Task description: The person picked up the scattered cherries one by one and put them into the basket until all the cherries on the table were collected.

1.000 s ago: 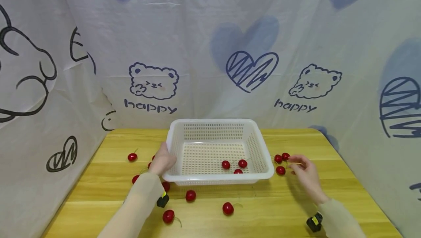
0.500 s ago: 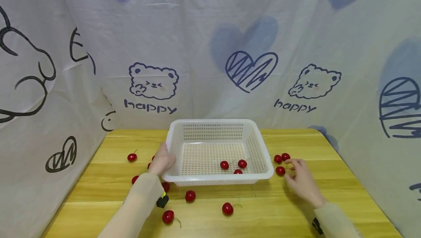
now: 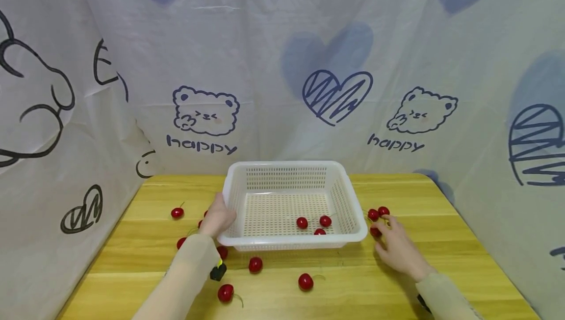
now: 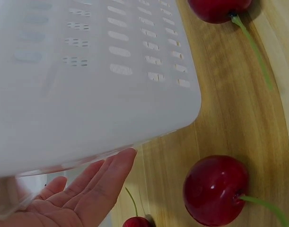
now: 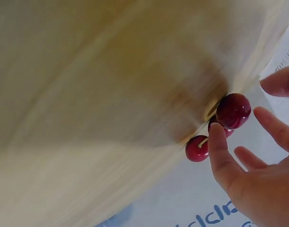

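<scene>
My left hand [image 3: 216, 218] grips the left rim of a white perforated plastic basket [image 3: 297, 239]. In the left wrist view, its fingers [image 4: 102, 182] lie straight along the basket's outer wall, with the thumb blurred at the rim. Three red cherries, one of them a cherry [image 3: 325, 221] with a thin stem, lie inside the basket. My right hand [image 3: 400, 250] hovers right of the basket, over a small group of three cherries. The nearest cherry [image 5: 233, 110] sits between its spread fingers in the right wrist view, and nothing is pinched. That hand partly covers this cherry in the head view.
Several loose cherries lie on the wooden table [image 3: 366, 295], such as a front cherry [image 3: 305, 281], a left front cherry [image 3: 225, 293] and a far left cherry [image 3: 177, 212]. Some sit close around the left forearm, partly hidden. A printed cloth [image 3: 273, 128] hangs behind the table.
My right hand has moved left and toward me, over the nearest cherry of the right group, its fingers spreading. The left hand and the basket have stayed in place.
</scene>
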The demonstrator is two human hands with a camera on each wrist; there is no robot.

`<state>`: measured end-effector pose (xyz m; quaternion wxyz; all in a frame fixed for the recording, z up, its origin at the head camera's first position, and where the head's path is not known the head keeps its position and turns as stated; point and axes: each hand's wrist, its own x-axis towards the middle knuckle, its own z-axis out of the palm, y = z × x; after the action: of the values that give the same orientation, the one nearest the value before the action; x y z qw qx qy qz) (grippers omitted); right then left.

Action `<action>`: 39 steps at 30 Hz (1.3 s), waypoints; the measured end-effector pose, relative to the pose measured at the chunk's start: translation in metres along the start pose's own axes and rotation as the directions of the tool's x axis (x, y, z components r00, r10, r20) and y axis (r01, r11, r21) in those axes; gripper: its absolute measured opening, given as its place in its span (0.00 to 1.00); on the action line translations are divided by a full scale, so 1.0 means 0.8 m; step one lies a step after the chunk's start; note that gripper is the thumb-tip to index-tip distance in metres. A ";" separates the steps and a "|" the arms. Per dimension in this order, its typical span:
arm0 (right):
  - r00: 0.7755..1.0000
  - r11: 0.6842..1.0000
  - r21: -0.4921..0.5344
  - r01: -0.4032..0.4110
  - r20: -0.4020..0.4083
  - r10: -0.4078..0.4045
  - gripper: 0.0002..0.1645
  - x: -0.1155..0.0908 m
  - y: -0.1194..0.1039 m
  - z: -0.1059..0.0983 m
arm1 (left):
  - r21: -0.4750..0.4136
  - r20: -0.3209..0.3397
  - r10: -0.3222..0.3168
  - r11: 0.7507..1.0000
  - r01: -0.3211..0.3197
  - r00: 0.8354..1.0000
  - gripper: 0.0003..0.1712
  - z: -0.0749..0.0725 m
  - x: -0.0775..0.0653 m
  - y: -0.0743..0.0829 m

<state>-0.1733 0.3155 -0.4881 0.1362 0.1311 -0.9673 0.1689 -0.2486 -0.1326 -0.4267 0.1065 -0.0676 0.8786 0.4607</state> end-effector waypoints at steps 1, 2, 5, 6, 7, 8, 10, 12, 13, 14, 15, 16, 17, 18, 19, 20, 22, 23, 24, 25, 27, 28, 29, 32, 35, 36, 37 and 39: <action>1.000 1.000 -0.006 -0.003 0.021 0.003 0.24 -0.001 -0.001 0.000 | -0.002 0.001 0.001 1.000 -0.001 1.000 0.36 0.000 0.000 0.000; 0.999 1.000 -0.012 -0.004 0.039 0.004 0.25 -0.001 -0.001 0.000 | -0.005 0.002 0.001 1.000 -0.001 1.000 0.36 0.000 -0.001 -0.001; 0.997 1.000 -0.007 -0.005 0.072 0.006 0.24 -0.002 -0.002 0.002 | -0.009 0.007 0.005 1.000 -0.005 1.000 0.36 0.001 -0.002 -0.001; 0.997 1.000 -0.005 -0.002 0.080 0.002 0.24 -0.003 -0.002 0.003 | -0.007 0.007 0.005 1.000 -0.005 1.000 0.36 0.001 -0.002 -0.001; 0.996 1.000 -0.003 0.004 0.087 -0.004 0.25 -0.002 -0.002 0.003 | -0.005 0.007 0.004 1.000 -0.004 1.000 0.36 0.001 -0.002 -0.001; 0.996 1.000 -0.001 0.011 0.093 -0.011 0.25 -0.002 -0.003 0.003 | -0.002 0.007 0.002 1.000 -0.002 1.000 0.36 0.000 -0.003 -0.001; 0.994 1.000 -0.001 0.022 0.108 -0.022 0.25 -0.002 -0.003 0.003 | 0.003 0.007 -0.005 1.000 0.005 1.000 0.36 0.001 -0.002 -0.001; 0.991 0.999 -0.009 0.032 0.129 -0.031 0.25 -0.002 -0.004 0.002 | 0.008 0.006 -0.010 1.000 0.010 1.000 0.36 0.001 -0.002 -0.001; 0.990 0.999 -0.013 0.033 0.140 -0.031 0.25 -0.002 -0.004 0.002 | 0.007 0.006 -0.011 1.000 0.011 1.000 0.36 0.001 -0.001 -0.001; 0.988 0.999 -0.016 0.031 0.154 -0.028 0.25 -0.002 -0.005 0.001 | 0.005 0.006 -0.012 1.000 0.012 1.000 0.36 0.001 -0.001 -0.001; 0.986 0.999 -0.018 0.030 0.166 -0.027 0.26 -0.002 -0.006 0.001 | 0.003 0.003 -0.008 1.000 0.008 1.000 0.36 0.001 -0.001 -0.002; 0.984 0.999 -0.019 0.028 0.178 -0.024 0.26 -0.002 -0.006 0.001 | 0.001 0.000 -0.005 1.000 0.005 1.000 0.36 0.001 -0.001 -0.002; 0.982 0.999 -0.021 0.028 0.189 -0.023 0.27 -0.002 -0.006 0.001 | -0.002 -0.003 0.000 1.000 0.000 1.000 0.36 0.002 0.000 -0.003; 0.980 1.000 -0.019 0.024 0.197 -0.020 0.27 -0.003 -0.007 0.001 | -0.004 -0.006 0.004 1.000 -0.004 1.000 0.37 0.002 0.001 -0.004; 0.979 1.000 -0.017 0.022 0.202 -0.018 0.28 -0.003 -0.007 0.001 | -0.004 -0.009 0.007 1.000 -0.007 1.000 0.37 0.002 0.001 -0.004; 0.979 1.000 -0.016 0.021 0.205 -0.017 0.28 -0.002 -0.007 0.001 | -0.002 -0.013 0.011 1.000 -0.011 1.000 0.37 0.003 0.002 -0.005; 0.978 1.000 -0.014 0.025 0.206 -0.021 0.27 -0.002 -0.006 0.001 | 0.005 -0.016 0.018 1.000 -0.018 1.000 0.37 0.003 0.003 -0.005; 0.978 1.000 -0.011 0.027 0.205 -0.025 0.27 -0.001 -0.006 0.002 | 0.007 -0.017 0.018 1.000 -0.018 1.000 0.37 0.003 0.003 -0.005; 0.979 1.000 -0.007 0.027 0.204 -0.025 0.26 -0.001 -0.005 0.002 | 0.011 -0.018 0.018 1.000 -0.018 1.000 0.37 0.003 0.003 -0.005; 0.979 1.000 -0.003 0.029 0.202 -0.028 0.25 -0.001 -0.005 0.002 | 0.014 -0.018 0.016 1.000 -0.016 1.000 0.37 0.003 0.003 -0.005; 0.979 0.999 0.004 0.034 0.201 -0.034 0.23 0.000 -0.004 0.002 | 0.016 -0.017 0.013 1.000 -0.013 1.000 0.37 0.003 0.003 -0.005; 0.979 0.999 0.005 0.036 0.200 -0.037 0.22 0.000 -0.003 0.002 | 0.016 -0.016 0.010 1.000 -0.010 1.000 0.37 0.003 0.003 -0.005; 0.979 0.999 0.006 0.040 0.198 -0.040 0.20 0.000 -0.003 0.002 | 0.015 -0.015 0.007 1.000 -0.007 1.000 0.37 0.003 0.003 -0.005; 0.979 0.999 0.000 0.052 0.195 -0.051 0.18 0.001 -0.001 0.002 | 0.014 -0.011 0.005 1.000 -0.005 1.000 0.37 0.002 0.002 -0.006; 0.978 0.999 0.006 0.052 0.202 -0.053 0.15 0.001 0.000 0.001 | 0.015 -0.010 0.009 1.000 -0.009 1.000 0.38 0.002 0.002 -0.005; 0.977 0.999 0.010 0.051 0.205 -0.052 0.14 0.001 0.001 0.001 | 0.014 -0.010 0.009 1.000 -0.009 1.000 0.38 0.002 0.001 -0.004; 0.976 0.999 0.016 0.048 0.210 -0.050 0.13 0.001 0.001 0.000 | 0.014 -0.010 0.010 1.000 -0.010 1.000 0.38 0.002 0.001 -0.003; 0.973 0.999 0.025 0.034 0.226 -0.039 0.12 0.002 0.001 0.000 | 0.015 -0.012 0.009 1.000 -0.008 1.000 0.38 0.002 0.001 -0.003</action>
<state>-0.1751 0.3161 -0.4882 0.0270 0.1687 -0.9722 0.1603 -0.2491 -0.1326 -0.4295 0.0999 -0.0658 0.8828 0.4543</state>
